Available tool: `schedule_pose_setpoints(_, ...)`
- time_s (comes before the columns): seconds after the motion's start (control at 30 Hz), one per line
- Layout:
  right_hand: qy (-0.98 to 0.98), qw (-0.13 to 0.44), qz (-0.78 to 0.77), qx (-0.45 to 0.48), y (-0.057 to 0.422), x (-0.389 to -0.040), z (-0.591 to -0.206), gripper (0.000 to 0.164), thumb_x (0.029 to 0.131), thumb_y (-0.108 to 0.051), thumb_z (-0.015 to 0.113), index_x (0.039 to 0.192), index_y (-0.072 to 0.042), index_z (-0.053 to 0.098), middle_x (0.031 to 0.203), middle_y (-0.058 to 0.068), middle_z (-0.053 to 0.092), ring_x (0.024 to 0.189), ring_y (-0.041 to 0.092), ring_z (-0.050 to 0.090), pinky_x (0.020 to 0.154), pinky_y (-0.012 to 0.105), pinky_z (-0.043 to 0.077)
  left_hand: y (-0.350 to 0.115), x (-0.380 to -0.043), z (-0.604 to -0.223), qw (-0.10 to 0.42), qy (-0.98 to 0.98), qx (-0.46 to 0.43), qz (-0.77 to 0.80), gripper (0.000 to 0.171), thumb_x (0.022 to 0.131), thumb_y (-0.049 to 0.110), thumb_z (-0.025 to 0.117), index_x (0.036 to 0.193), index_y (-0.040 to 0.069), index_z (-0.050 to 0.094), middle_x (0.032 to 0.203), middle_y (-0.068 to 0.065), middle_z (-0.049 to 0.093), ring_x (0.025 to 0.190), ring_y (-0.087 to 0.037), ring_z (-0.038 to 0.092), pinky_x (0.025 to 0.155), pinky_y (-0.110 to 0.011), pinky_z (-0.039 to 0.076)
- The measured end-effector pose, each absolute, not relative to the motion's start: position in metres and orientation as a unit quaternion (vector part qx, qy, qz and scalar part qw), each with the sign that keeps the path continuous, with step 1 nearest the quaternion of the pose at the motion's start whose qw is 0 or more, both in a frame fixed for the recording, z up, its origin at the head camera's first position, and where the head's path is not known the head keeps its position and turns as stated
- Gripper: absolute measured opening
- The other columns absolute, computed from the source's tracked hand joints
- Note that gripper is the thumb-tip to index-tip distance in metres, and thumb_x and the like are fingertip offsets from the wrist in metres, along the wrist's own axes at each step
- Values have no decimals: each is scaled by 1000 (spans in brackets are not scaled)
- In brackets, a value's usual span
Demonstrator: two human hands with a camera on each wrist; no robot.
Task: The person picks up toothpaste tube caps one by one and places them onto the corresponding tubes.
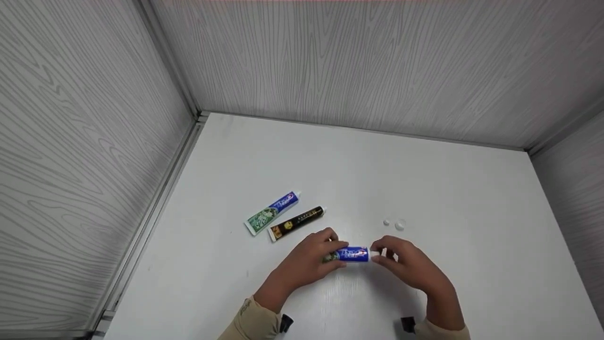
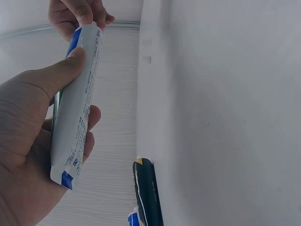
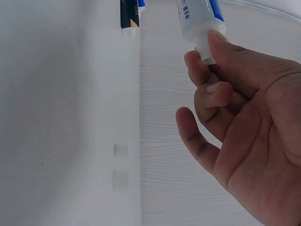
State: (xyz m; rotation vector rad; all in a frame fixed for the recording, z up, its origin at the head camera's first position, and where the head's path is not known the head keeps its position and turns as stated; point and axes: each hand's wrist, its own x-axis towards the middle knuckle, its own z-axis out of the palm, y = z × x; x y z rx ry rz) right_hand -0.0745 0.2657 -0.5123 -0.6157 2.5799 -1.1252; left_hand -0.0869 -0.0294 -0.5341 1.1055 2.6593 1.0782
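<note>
My left hand (image 1: 314, 255) grips the body of a blue, green and white toothpaste tube (image 1: 354, 254), thumb on one side and fingers on the other. The tube's printed white back (image 2: 77, 108) faces the left wrist camera. At the tube's right end, my right hand (image 1: 408, 262) pinches the small white cap (image 3: 205, 52) between thumb and index finger. Its other fingers are loosely bent and hold nothing. The held tube lies roughly level, pointing right, above the white table (image 1: 330, 302).
Left of the hands lie a second blue and green toothpaste tube (image 1: 272, 212) and a black and gold one (image 1: 297, 223), both slanted. Two small white caps (image 1: 400, 225) sit on the table beyond my right hand. Wood-grained panels (image 1: 330, 61) enclose the back and sides.
</note>
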Motion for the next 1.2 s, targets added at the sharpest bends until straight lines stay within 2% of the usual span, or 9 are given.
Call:
schedule_pose_setpoints(0.47, 885, 110, -399, -214, 263, -72, -512, 15, 100, -16, 76, 113, -23, 73, 108, -11, 73, 91, 16, 67, 83, 30, 56, -28, -90, -537, 11, 865, 368, 340, 40, 97, 32, 80, 134, 18, 73, 116, 2, 63, 98, -12, 58, 89, -31, 51)
schedule_pose_setpoints(0.77, 899, 96, -390, -177, 266, -72, -512, 14, 100, -24, 77, 114, -22, 74, 109, -10, 74, 89, 9, 66, 79, 29, 55, -28, -92, -539, 13, 871, 365, 329, 40, 97, 30, 80, 134, 15, 74, 117, 2, 63, 98, -13, 59, 90, -33, 52)
schedule_pose_setpoints(1.0, 905, 96, -381, -161, 269, -72, -512, 12, 102, -29, 75, 113, -30, 72, 112, -6, 75, 91, 10, 66, 79, 29, 53, -26, -93, -544, 18, 881, 362, 304, 39, 97, 30, 81, 133, 15, 74, 117, 2, 65, 100, -13, 62, 94, -35, 53)
schedule_pose_setpoints(1.2, 901, 106, -385, -170, 270, -72, -513, 13, 102, -27, 74, 115, -24, 73, 112, -9, 73, 92, 8, 66, 82, 31, 54, -26, -94, -548, 14, 894, 359, 267, 39, 96, 30, 82, 131, 17, 75, 115, 3, 65, 98, -13, 62, 88, -34, 53)
